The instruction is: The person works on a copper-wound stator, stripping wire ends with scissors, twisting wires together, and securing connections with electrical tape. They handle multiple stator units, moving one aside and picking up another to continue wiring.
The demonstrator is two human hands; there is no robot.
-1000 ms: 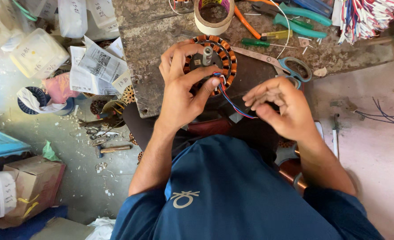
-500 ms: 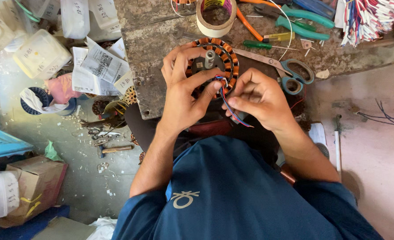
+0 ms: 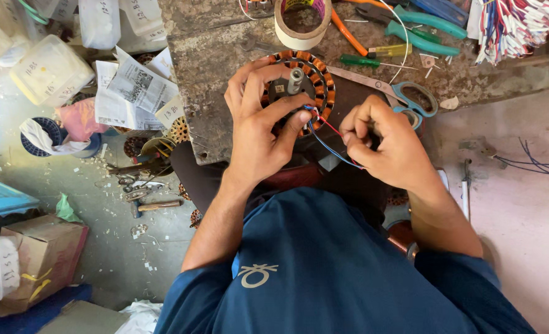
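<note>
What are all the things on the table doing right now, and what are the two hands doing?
Round copper-wound motor ring: flat on the bench, held.
Left hand: gripping the ring, thumb pressing the wire ends.
Right hand: curled, pinching the wires.
Red and blue wires: stretched between ring and right hand.
Teal-handled scissors: lying shut.
Beige tape roll: lying flat.
Green-handled pliers: lying unused.

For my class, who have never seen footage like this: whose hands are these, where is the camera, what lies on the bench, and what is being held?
One camera sits on the person's head, looking straight down at their own bare hands. The left hand steadies a ring of copper coils on the worn bench. The right hand pinches thin red and blue wires leading from that ring. Nearby lie a tape roll, scissors and pliers.
</note>
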